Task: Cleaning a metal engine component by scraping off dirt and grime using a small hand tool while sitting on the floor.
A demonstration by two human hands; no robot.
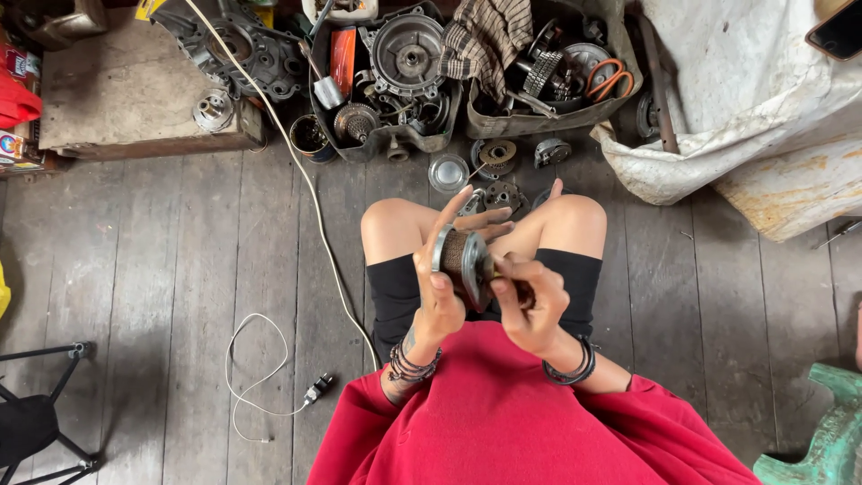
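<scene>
You hold the round grey metal engine part with brown core (pixel 465 260) above your knees, left hand (pixel 440 287) gripping its rim, right hand (pixel 530 301) pinching its end; likely mid-inspection, next needing a steady turn.

Two hands, the left hand (pixel 440 287) and the right hand (pixel 528 301), hold one round metal part (pixel 462 259). Two tubs (pixel 388 135) (pixel 548 121) of engine parts stand at the floor's far edge. One pair of orange scissors (pixel 611 79), one white cable (pixel 269 108), one checked rag (pixel 485 36).
</scene>
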